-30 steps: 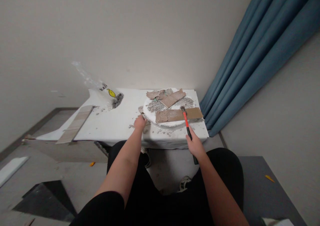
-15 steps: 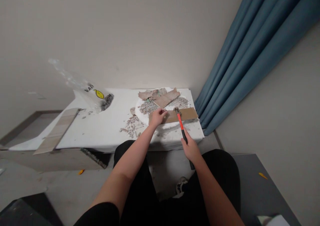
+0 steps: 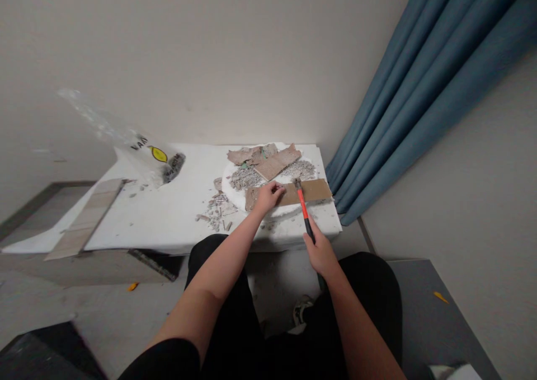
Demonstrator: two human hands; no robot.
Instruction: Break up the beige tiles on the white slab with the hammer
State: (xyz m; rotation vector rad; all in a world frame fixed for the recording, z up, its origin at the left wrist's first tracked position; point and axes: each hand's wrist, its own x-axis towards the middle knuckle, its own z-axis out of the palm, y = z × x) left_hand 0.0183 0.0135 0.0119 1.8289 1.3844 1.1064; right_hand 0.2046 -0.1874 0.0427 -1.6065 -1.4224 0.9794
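Note:
My right hand (image 3: 321, 253) grips the black end of a hammer (image 3: 302, 207) with an orange and black handle; its head rests on a long brown tile strip (image 3: 314, 190). My left hand (image 3: 268, 196) is closed on the left part of that strip, fingers curled over its edge. The strip lies across a white round plate (image 3: 232, 190) heaped with broken tile pieces (image 3: 268, 160) and grey rubble. All of this sits on a low white board (image 3: 176, 212) in front of my knees.
A clear plastic bag (image 3: 146, 150) with a yellow logo lies at the board's back left. A long tile plank (image 3: 86, 220) rests on the left edge. Loose chips (image 3: 216, 209) are scattered left of the plate. A blue curtain (image 3: 403, 100) hangs at right.
My left hand moved right from the loose chips beside the plate onto the brown tile strip and closed on it. The hammer stays on the strip; my view shifted slightly.

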